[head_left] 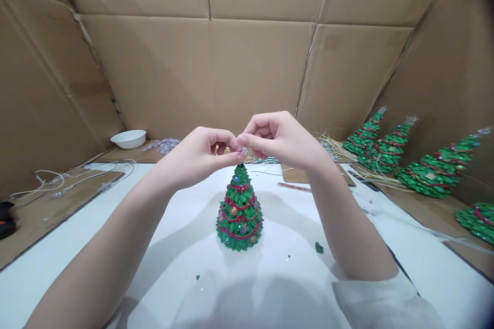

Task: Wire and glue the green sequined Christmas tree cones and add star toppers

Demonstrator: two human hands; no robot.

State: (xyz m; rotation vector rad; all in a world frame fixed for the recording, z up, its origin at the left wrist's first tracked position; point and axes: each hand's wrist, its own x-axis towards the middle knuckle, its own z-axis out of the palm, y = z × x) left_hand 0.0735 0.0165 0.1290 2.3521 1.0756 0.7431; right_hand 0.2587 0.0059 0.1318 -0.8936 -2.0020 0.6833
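Note:
A small green beaded Christmas tree [240,211] stands upright on the white tabletop [181,247], wound with red garland and dotted with small ornaments. Right above its tip, my left hand [208,151] and my right hand [274,136] meet, both closed in a pinch. Between their fingertips is a small clear, pinkish star ornament [243,150], mostly covered by the fingers. Whether it touches the tip of the tree I cannot tell.
Several green trees with clear stars, such as this tree [436,167], line the right side. A white bowl [129,139] and a heap of clear pieces [164,145] lie at the back left, near white cords [57,180]. Cardboard walls [250,61] surround the table.

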